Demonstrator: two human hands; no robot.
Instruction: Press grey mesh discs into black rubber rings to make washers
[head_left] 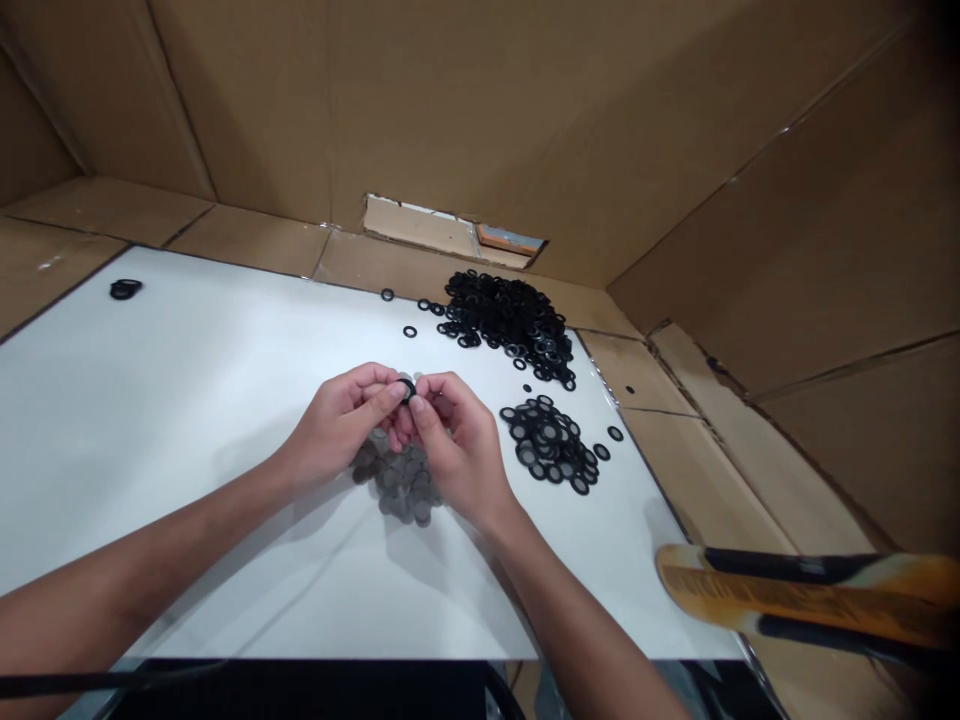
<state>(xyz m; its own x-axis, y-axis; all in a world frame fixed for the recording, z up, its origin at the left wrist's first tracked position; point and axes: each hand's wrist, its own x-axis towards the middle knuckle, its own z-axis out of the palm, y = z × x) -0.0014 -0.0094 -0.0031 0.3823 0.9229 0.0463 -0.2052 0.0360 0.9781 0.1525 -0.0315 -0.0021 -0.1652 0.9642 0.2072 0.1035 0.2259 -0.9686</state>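
Observation:
My left hand (346,417) and my right hand (455,443) meet over the middle of a white sheet (187,400). Their fingertips pinch together on one small black ring with a grey disc (407,387) between them. Right under the hands lies a heap of grey mesh discs (401,483). To the right of my right hand sits a small pile of black rings fitted with discs (551,444). Farther back is a large pile of loose black rings (510,320).
Cardboard walls (525,110) enclose the sheet at the back and right. A few stray rings (409,331) lie near the big pile, and a black piece (125,289) rests at the far left. An orange and black object (810,595) lies at the lower right.

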